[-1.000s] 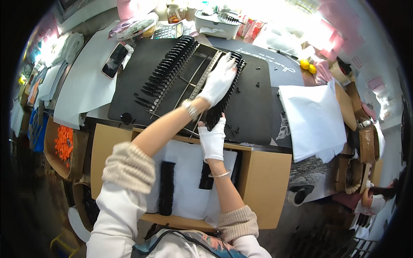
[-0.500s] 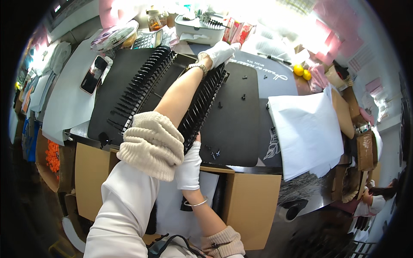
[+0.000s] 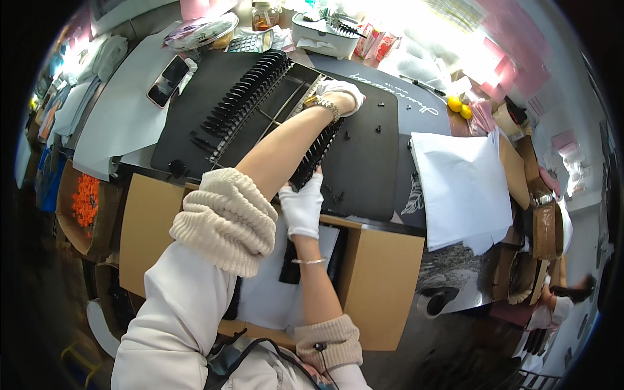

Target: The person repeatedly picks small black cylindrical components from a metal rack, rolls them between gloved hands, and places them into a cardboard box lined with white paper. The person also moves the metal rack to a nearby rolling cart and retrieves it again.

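My left hand (image 3: 342, 97), in a white glove with the fingers largely hidden, is closed over the far end of a row of black claw-like hair clips (image 3: 316, 151). At the near end of the same row is my right hand (image 3: 303, 207), also in a white glove, its fingertips partly hidden beneath the clips. The row slants between the two hands, along the right side of a metal frame (image 3: 276, 123). A second row of similar black clips (image 3: 247, 91) lines the frame's left side. A bare strip of the frame's right rail shows beside my left hand.
Small loose black pieces (image 3: 347, 135) lie on the black mat (image 3: 372, 169). White sheets (image 3: 461, 192) are stacked to the right, a phone (image 3: 168, 80) to the left. Below the table edge stands an open cardboard box (image 3: 383, 286); orange pieces (image 3: 86, 198) fill another box.
My view has shifted, so the table sits differently in the picture. My left hand has come nearer along the right clip row, and more of the frame's right rail now shows.
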